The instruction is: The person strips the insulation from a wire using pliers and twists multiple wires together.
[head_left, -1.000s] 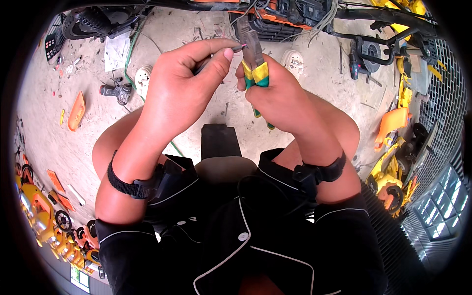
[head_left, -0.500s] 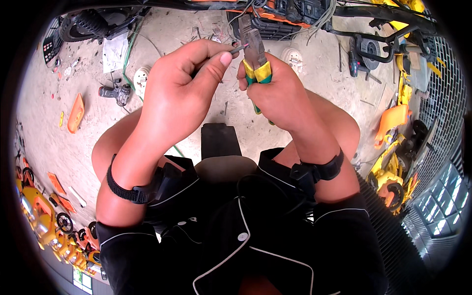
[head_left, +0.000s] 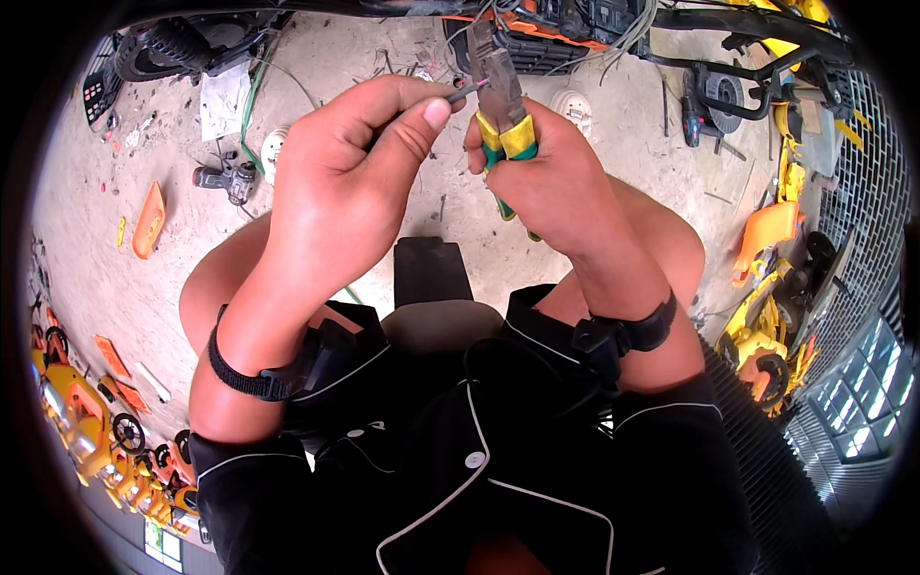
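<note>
The left hand (head_left: 350,182) is held in a thumb-and-finger pinch; the right hand (head_left: 556,182) is curled in a grip; both forearms (head_left: 259,316) are extended forward.

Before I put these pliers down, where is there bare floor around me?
For the pliers, a wide, mostly bare floor patch is on your left, between the orange curved piece and the orange strips. A smaller one lies between the right shoe and the dark rod. It's crowded among the yellow parts far right, and ahead around the cables.
</note>
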{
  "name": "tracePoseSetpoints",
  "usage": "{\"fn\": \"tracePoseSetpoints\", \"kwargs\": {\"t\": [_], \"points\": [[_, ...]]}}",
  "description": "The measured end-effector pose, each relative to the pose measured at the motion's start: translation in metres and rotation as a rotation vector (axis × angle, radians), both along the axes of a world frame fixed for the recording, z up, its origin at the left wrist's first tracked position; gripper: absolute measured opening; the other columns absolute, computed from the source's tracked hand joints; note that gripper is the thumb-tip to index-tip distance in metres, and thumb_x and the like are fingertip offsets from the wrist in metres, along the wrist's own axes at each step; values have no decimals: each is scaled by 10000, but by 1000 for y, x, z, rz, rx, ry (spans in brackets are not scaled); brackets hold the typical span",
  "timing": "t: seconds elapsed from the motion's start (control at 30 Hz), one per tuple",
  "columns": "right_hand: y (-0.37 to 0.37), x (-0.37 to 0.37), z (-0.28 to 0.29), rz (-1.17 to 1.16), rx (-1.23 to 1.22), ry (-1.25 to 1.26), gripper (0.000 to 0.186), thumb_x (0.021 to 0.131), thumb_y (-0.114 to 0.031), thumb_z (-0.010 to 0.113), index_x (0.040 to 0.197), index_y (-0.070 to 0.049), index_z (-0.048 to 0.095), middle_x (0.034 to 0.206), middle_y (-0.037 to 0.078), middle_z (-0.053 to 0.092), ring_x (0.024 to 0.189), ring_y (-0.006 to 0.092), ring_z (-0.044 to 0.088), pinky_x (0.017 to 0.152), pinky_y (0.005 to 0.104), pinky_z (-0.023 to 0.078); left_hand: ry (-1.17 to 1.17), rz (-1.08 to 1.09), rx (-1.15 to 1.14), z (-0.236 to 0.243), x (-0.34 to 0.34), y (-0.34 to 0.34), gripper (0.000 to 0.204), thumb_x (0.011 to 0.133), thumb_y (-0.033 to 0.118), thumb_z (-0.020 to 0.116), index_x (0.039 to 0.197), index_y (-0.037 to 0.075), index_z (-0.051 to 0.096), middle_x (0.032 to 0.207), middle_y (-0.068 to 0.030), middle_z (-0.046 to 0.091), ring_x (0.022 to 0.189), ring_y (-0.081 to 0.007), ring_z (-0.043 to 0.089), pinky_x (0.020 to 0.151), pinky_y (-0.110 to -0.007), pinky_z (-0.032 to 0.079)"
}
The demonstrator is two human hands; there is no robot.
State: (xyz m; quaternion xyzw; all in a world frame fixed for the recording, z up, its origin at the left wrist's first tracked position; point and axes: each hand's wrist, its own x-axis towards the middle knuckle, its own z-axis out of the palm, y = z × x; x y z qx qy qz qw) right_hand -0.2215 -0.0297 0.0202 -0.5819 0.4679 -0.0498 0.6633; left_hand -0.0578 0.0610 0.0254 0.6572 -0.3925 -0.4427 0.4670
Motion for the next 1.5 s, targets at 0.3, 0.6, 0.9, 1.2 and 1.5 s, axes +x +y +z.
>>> {"fn": "tracePoseSetpoints", "kwargs": {"t": [0.3,0.6,0.9,1.2,1.5], "points": [[-2,-4,-1,-4,20,-33,260,764,-3,540,1002,-8,645,820,44,634,728,139,577,660,301,474,9,21,-47,1,-2,-1,201,1002,155,608,1092,0,698,758,48,595,655,-11,414,573,-187,337],[-5,-4,4,-56,47,-16,274,750,27,538,1000,-18,640,829,23,629,718,118,560,643,271,451,20,20,21,13,-1,0,162,988,119,617,1053,-8,694,728,29,601,656,-32,462,595,-200,402],[-56,-55,4,-648,5,-122,329,710,82,468,1002,-17,586,954,82,590,848,173,554,617,233,420,29,281,-2,-6,27,19,203,1008,147,598,1097,-10,691,914,31,641,779,-14,484,692,-171,393],[0,-13,-16,60,224,-80,461,836,71,588,1289,5,540,1187,132,637,1115,208,608,878,328,532,254,93,84,-7,2,-2,216,1012,172,595,1133,3,655,742,50,525,660,-25,441,571,-188,350],[0,-14,-17,45,156,-163,490,784,0,539,1273,29,519,1179,154,651,1061,251,632,882,338,493,210,-10,120,2,-5,-12,257,1000,141,602,1159,-56,644,913,-95,732,882,-129,688,797,-256,539]]}}
